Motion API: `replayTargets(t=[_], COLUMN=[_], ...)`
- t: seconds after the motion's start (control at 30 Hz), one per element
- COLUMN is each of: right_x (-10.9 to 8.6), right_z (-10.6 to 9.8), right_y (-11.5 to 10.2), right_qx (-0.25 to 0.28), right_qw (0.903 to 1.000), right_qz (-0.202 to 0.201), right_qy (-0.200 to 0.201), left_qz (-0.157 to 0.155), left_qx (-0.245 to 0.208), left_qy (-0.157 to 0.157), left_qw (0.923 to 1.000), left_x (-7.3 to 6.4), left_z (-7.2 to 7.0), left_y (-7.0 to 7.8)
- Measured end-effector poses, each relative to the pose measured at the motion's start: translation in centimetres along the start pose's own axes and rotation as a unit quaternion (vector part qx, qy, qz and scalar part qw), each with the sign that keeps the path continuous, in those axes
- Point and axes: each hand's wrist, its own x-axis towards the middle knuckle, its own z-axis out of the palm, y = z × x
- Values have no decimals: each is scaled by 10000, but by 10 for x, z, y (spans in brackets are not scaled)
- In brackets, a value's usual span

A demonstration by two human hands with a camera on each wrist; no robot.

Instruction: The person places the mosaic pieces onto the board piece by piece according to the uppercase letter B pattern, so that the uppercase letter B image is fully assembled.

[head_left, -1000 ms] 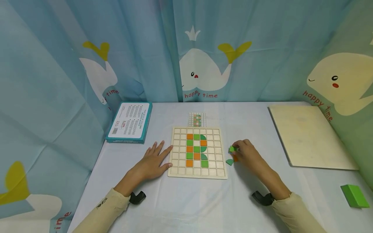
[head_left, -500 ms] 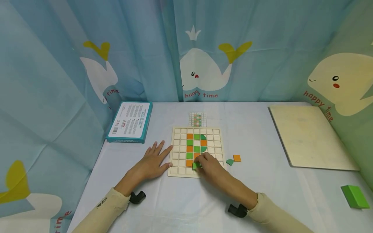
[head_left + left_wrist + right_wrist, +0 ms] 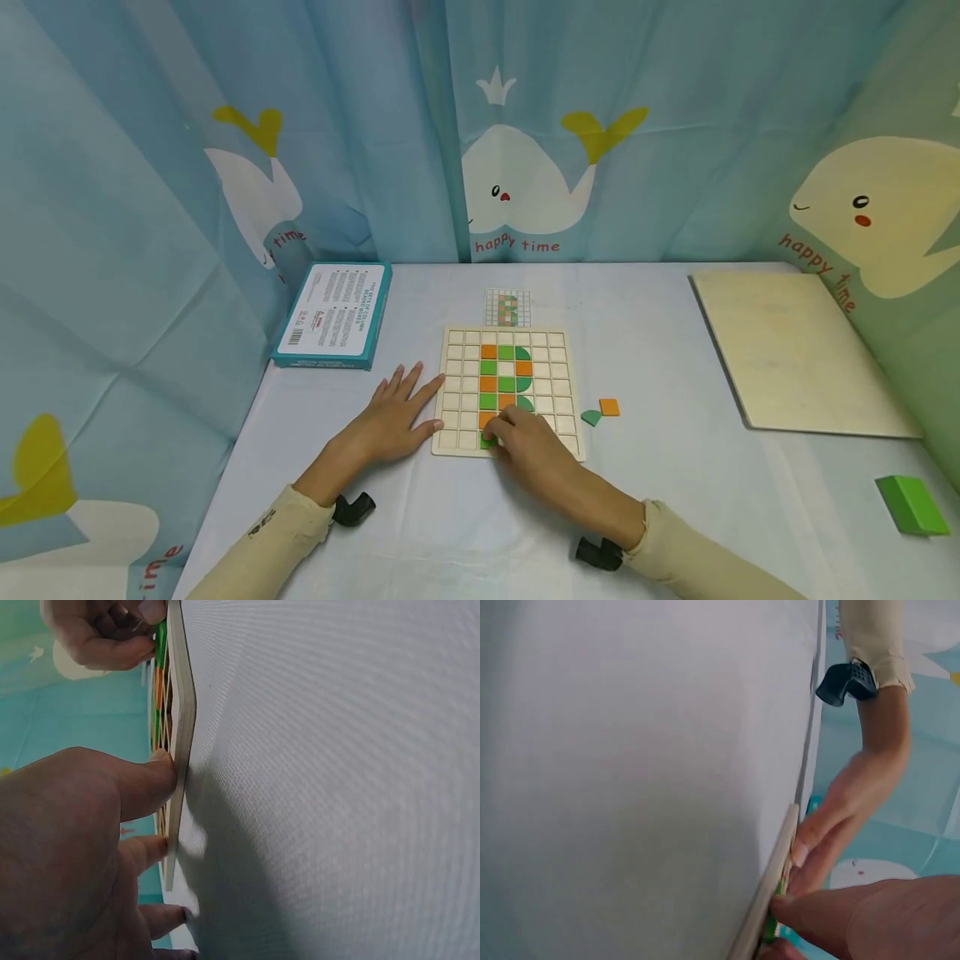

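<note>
A pale wooden grid board point(image 3: 455, 417) lies mid-table, with orange, light green and rounded dark green tiles forming an R-like figure. My right hand point(image 3: 536, 450) pinches a light green square tile point(image 3: 487, 442) at the board's bottom row, below the orange tile of the figure's left column; its fingers partly cover the lower figure. In the left wrist view, the green tile point(image 3: 162, 634) shows by those fingertips. With fingers spread, my left hand point(image 3: 390, 425) touches the board's left edge. Right of the board lie an orange square tile point(image 3: 610, 407) and a dark green rounded tile point(image 3: 591, 417).
Behind the board lies a small printed grid card point(image 3: 492, 309) showing a similar coloured figure. A teal box point(image 3: 333, 315) sits at back left. A large wooden panel point(image 3: 802, 354) lies at the right, with a green block point(image 3: 912, 505) nearer the front. Curtains enclose the table.
My right hand has taken a green tile from the loose pieces and carried it left over the board, then down to the bottom row. My left hand has stayed put.
</note>
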Motion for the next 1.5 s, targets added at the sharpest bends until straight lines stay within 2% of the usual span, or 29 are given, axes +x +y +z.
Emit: replayTargets(t=[0.23,0.43,0.57,0.67,0.83,0.97,1.07,1.13,1.23,1.37,1.5], right_x=[0,0,-3,-5,-16,-30,-41,-47,-54,-56,-55], right_z=[1,-1,-10,-24,-62,-91,-101,-100,-93,-81,-76], right_y=[4,8,16,29,64,95,116,126,136,139,137], right_qx=[203,286,316,322,416,535,623,742,862,892,890], right_qw=[9994,9992,9992,9988,9976,9942,9897,9861,9843,9854,9836], right_qz=[-274,-275,-108,126,400,833,1192,1375,1423,1386,1540], right_qy=[11,-13,-207,-338,-383,-431,-493,-559,-589,-433,-284], left_qz=[5,-21,-58,-94,-113,-75,-25,-14,14,18,-14], left_qx=[0,24,6,37,80,48,-14,-16,-16,-38,-48], left_qy=[15,22,-18,-45,-47,-19,16,-9,-32,-25,-34], left_qw=[10000,10000,10000,9999,9999,10000,10000,10000,10000,10000,10000], left_x=[0,-1,-1,0,-1,-1,-1,-1,0,1,0], left_z=[0,0,0,0,-1,-1,-1,-1,1,2,1], left_y=[0,1,2,2,3,3,1,0,-2,-2,-1])
